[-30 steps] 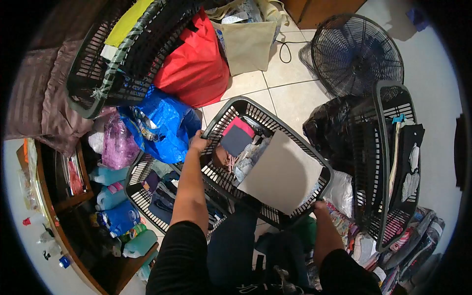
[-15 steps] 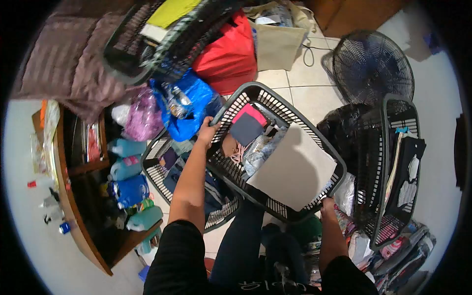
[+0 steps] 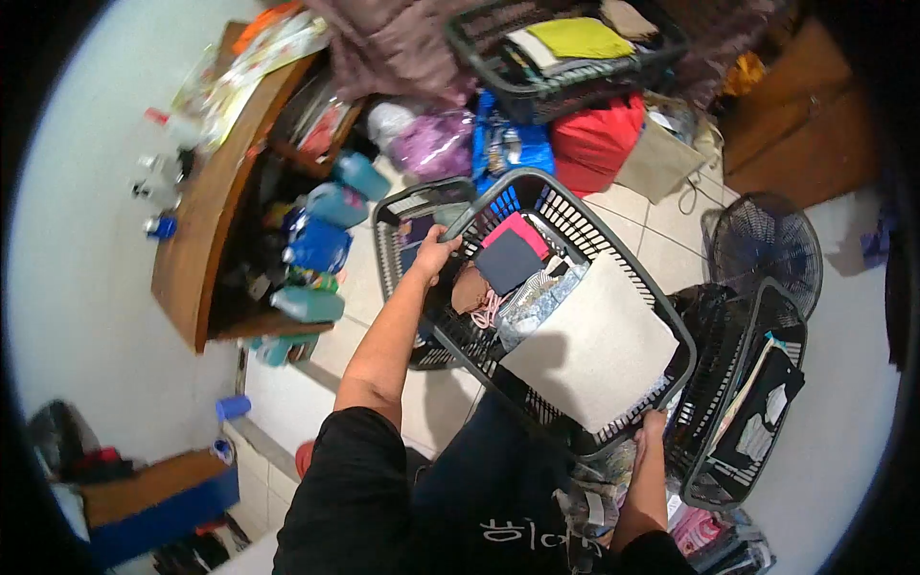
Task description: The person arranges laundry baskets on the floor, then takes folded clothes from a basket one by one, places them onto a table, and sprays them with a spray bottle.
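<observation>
A dark plastic laundry basket (image 3: 613, 244) is held up at an angle in front of my body. My left hand (image 3: 437, 257) grips its rim at the upper left, and my right hand (image 3: 651, 426) closes on the rim at the lower right. Inside lie a large off-white folded cloth (image 3: 594, 345), a pink folded cloth (image 3: 517, 232), a dark grey folded cloth (image 3: 508, 262), a brown item (image 3: 470, 289) and some patterned fabric. Partly hidden behind the held basket is another dark basket (image 3: 386, 249) with dark clothes, on the floor.
At the left stands a wooden shelf (image 3: 206, 240) with blue bottles. A basket with yellow cloth (image 3: 580, 38), a red bag (image 3: 599, 144) and a blue bag (image 3: 513, 144) are beyond. At the right are a fan (image 3: 767, 249) and another basket (image 3: 743, 402).
The view has swung left, showing more wall, the shelf and a blue-sided box at lower left. Both hands still hold the basket, which now overlaps the floor basket differently.
</observation>
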### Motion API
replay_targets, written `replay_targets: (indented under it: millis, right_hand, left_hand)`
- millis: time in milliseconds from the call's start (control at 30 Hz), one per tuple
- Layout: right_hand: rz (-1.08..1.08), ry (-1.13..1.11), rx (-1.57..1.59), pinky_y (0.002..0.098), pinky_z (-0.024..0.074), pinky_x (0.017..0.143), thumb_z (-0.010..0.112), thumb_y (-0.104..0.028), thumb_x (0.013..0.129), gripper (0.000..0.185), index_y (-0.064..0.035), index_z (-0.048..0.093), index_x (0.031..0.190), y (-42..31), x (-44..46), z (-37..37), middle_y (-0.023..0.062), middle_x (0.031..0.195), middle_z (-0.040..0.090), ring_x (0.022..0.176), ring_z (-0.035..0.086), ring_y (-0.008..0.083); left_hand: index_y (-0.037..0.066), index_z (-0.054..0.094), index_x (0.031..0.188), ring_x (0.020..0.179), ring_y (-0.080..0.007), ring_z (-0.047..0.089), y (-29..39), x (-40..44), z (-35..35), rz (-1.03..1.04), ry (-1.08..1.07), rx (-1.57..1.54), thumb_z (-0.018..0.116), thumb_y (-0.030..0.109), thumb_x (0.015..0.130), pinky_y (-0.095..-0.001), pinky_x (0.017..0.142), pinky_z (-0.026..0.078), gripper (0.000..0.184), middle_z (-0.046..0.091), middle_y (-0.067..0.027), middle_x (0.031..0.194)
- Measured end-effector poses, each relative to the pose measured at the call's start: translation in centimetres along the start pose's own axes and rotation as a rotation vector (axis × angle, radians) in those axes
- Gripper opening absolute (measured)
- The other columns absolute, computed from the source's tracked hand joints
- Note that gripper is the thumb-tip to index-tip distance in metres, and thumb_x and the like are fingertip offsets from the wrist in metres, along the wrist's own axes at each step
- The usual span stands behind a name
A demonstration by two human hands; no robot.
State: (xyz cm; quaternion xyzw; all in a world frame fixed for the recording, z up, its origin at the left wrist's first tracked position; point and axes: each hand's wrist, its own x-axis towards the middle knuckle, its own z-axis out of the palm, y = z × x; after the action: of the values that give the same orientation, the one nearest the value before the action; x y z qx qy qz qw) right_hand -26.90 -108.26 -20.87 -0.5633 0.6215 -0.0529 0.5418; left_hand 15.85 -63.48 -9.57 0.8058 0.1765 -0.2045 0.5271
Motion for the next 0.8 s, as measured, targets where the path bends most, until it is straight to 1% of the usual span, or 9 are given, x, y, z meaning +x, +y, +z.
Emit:
replay_targets:
  millis: [100,200,267,333,367,467,633,733,800]
  right_hand:
    - [-0.131,-0.010,-0.383,0.0350,0.0466,0.062,0.046,0.005,0.066,0.034,0.0000,0.051,0.099,-3.2,-0.9,-1.0,0.0107,0.083,0.058,0.071,0.055,0.0236]
    - [-0.239,-0.133,-0.375,0.0329,0.0304,0.041,0.043,0.003,0.066,0.025,-0.0061,0.044,0.090,-6.9,-3.0,-0.7,0.0050,0.063,0.042,0.049,0.039,0.0172]
    - [-0.344,-0.140,-0.387,0.0334,0.0303,0.038,0.043,0.002,0.066,0.021,-0.0077,0.042,0.085,-8.0,-3.4,0.3,0.0047,0.062,0.042,0.048,0.039,0.0180]
    - [-0.286,-0.199,-0.542,0.0347,0.0311,0.038,0.044,0.002,0.067,0.021,-0.0076,0.044,0.086,-15.0,-13.1,2.1,0.0035,0.063,0.042,0.048,0.039,0.0170]
    - [-0.297,-0.231,-0.517,0.0339,0.0315,0.037,0.045,0.003,0.066,0.020,-0.0064,0.044,0.084,-15.5,-13.4,2.9,0.0045,0.061,0.044,0.046,0.040,0.0173]
    - [-0.325,-0.329,-0.474,0.0321,0.0321,0.035,0.047,0.004,0.066,0.019,-0.0042,0.046,0.083,-17.6,-16.0,6.5,0.0062,0.058,0.047,0.042,0.042,0.0177]
    - [-0.364,-0.494,-0.630,0.0323,0.0344,0.039,0.046,0.005,0.062,0.027,-0.0037,0.048,0.088,-20.6,-24.8,15.2,0.0054,0.061,0.046,0.047,0.044,0.0184]
    - [-0.385,-0.598,-0.628,0.0319,0.0378,0.048,0.046,0.007,0.061,0.030,-0.0040,0.047,0.089,-20.3,-28.0,21.2,0.0050,0.066,0.045,0.056,0.044,0.0182]
    - [-0.370,-0.685,-0.627,0.0315,0.0384,0.051,0.045,0.008,0.060,0.032,-0.0043,0.046,0.090,-20.5,-32.0,24.9,0.0044,0.068,0.044,0.059,0.043,0.0178]
  left_hand:
    - [0.011,0.049,0.107,0.098,-0.0225,0.048,-1.7,-6.7,-6.6,-0.077,0.062,-0.166,0.068,0.027,0.078,-0.0381,0.081,0.038,0.038,0.055,-0.0122,0.102]
    - [0.011,0.048,0.108,0.103,-0.0287,0.046,-5.5,-11.9,-12.5,-0.095,0.147,-0.345,0.069,0.026,0.076,-0.0457,0.083,0.037,0.041,0.054,-0.0165,0.106]
    - [0.009,0.047,0.105,0.105,-0.0286,0.047,-7.1,-15.9,-16.5,-0.138,0.164,-0.398,0.069,0.026,0.076,-0.0479,0.078,0.039,0.040,0.055,-0.0178,0.102]
    - [0.008,0.045,0.104,0.092,-0.0281,0.056,-9.5,-19.4,-20.0,-0.211,0.229,-0.511,0.067,0.022,0.077,-0.0462,0.065,0.046,0.037,0.057,-0.0186,0.094]
    - [0.008,0.044,0.106,0.070,-0.0258,0.060,-8.9,-22.5,-21.3,-0.173,0.244,-0.703,0.064,0.017,0.080,-0.0407,0.050,0.048,0.035,0.057,-0.0164,0.084]
    - [0.007,0.042,0.107,0.057,-0.0244,0.059,-12.1,-27.5,-26.0,-0.185,0.343,-0.859,0.062,0.013,0.081,-0.0390,0.044,0.048,0.034,0.057,-0.0136,0.077]
    - [0.006,0.045,0.099,0.070,-0.0202,0.059,-20.0,-34.0,-32.9,-0.239,0.565,-0.922,0.059,0.022,0.086,-0.0350,0.057,0.051,0.025,0.057,-0.0088,0.081]
    - [0.003,0.043,0.113,0.095,-0.0239,0.055,-23.5,-38.7,-37.1,-0.184,0.551,-1.073,0.056,0.028,0.088,-0.0389,0.076,0.049,0.038,0.054,-0.0146,0.105]
    - [0.002,0.038,0.125,0.111,-0.0275,0.047,-19.6,-43.0,-40.7,-0.366,0.675,-1.047,0.056,0.033,0.088,-0.0417,0.087,0.043,0.052,0.045,-0.0180,0.124]
